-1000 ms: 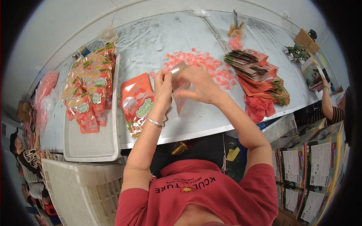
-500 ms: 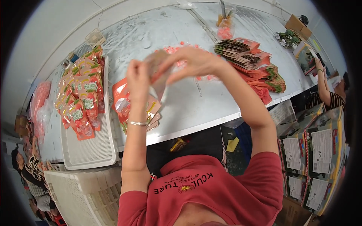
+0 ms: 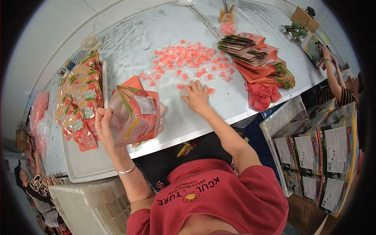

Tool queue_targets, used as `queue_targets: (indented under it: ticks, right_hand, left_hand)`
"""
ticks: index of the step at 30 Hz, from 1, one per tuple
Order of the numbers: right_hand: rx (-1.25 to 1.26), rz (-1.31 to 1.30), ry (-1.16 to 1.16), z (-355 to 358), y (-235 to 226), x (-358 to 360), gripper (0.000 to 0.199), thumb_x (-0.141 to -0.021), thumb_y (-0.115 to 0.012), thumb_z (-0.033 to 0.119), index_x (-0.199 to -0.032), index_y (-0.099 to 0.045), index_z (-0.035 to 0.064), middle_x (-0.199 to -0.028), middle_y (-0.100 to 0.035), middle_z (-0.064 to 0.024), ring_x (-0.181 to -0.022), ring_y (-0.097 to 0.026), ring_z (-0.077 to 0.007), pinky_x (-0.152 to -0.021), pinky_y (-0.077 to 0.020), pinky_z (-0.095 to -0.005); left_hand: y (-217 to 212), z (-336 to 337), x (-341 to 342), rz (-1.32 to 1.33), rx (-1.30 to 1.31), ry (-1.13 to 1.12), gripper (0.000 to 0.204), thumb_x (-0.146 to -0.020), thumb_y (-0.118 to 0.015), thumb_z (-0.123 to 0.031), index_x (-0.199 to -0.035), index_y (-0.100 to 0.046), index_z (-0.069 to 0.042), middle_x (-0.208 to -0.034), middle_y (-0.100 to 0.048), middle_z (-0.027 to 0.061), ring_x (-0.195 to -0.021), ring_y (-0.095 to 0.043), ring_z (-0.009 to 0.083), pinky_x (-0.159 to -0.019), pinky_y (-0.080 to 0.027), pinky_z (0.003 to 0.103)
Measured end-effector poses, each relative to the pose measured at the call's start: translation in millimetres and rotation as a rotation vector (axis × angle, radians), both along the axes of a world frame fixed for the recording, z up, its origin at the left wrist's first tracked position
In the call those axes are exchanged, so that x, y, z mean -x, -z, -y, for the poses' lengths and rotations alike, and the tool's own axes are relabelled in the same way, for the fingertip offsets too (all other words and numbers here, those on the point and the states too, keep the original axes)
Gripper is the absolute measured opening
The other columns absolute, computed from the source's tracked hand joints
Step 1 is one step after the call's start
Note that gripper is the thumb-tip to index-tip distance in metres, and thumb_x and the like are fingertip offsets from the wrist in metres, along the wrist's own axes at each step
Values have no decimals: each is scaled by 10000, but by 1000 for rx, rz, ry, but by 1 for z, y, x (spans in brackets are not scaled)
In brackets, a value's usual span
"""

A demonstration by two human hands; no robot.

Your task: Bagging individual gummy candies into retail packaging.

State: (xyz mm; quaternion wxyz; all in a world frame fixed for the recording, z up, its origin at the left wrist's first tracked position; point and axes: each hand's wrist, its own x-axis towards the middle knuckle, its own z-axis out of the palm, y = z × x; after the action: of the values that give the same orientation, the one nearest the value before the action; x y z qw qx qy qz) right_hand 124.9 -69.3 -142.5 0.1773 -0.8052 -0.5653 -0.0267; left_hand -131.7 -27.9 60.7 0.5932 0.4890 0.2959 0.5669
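Observation:
My left hand (image 3: pixel 103 123) grips a pink-red pouch (image 3: pixel 135 115) by its edge and holds it up over the table's front edge. The pouch has a transparent part, green leaf print and a white label. More flat pouches (image 3: pixel 162 111) lie under it, mostly hidden. My right hand (image 3: pixel 197 98) rests on the table with its fingers spread, at the near side of a scatter of small red sweets (image 3: pixel 190 55) in clear wrappers. One wrapped sweet (image 3: pixel 180 86) lies at its fingertips, another (image 3: pixel 211 91) just right of the hand.
A white mesh tray (image 3: pixel 88 166) at left bears several filled pouches (image 3: pixel 80 102). Stacked flat pouches (image 3: pixel 258 58) and a red cloth (image 3: pixel 261 96) lie to the right. White crates (image 3: pixel 78 199) stand lower left, boxes (image 3: pixel 305 149) lower right. A co-worker's arms (image 3: pixel 332 74) show far right.
Both hands were together at the pouch, up over the sweets. My left hand has brought the pouch nearer and left; my right hand has let go and come down beside the sweets.

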Motion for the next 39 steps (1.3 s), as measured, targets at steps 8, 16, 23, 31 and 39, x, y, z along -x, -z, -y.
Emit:
queue_targets:
  ticks: [8,16,23,31,39]
  right_hand:
    - [-545,-260,-47,19,4,-107,291,-907,-493,190,-1115,-576,5,-1139,-576,-197,-1076,-543,-326,-909,-426,-348]
    - [-516,-873,-30,10,-10,-82,283,-913,-474,191,-1053,-609,-15,-979,-637,-154,-901,-607,-218,-820,-449,-300]
    - [-91,-550,-221,-40,-31,-102,279,-853,-564,254,-995,-638,25,-880,-649,-107,-834,-600,-258,-755,-448,-309]
    - [-176,-77,-403,9,-16,-9,343,-782,-641,360,-1039,-640,133,-1073,-594,-83,-1136,-472,-249,-917,-332,-500]
    - [-508,-798,23,40,6,-84,368,-936,-428,306,-1104,-602,29,-1079,-604,-156,-1053,-540,-308,-951,-385,-341]
  left_hand:
    - [0,2,9,-1,-6,-28,161,-863,-535,-90,-730,-446,-89,-694,-411,-40,-636,-380,35,-571,-325,180]
    - [-1,5,18,8,15,13,154,-861,-548,-93,-738,-457,-89,-683,-409,-48,-635,-379,31,-580,-324,184]
    - [2,4,16,13,19,11,165,-863,-545,-92,-731,-447,-86,-682,-399,-49,-630,-362,30,-576,-306,184]
    - [-6,7,17,-24,-12,-9,163,-867,-529,-103,-734,-439,-76,-688,-391,-41,-640,-356,37,-580,-302,187]
    - [-6,8,4,3,5,-6,157,-863,-526,-95,-734,-438,-80,-686,-386,-41,-638,-364,37,-580,-310,185]
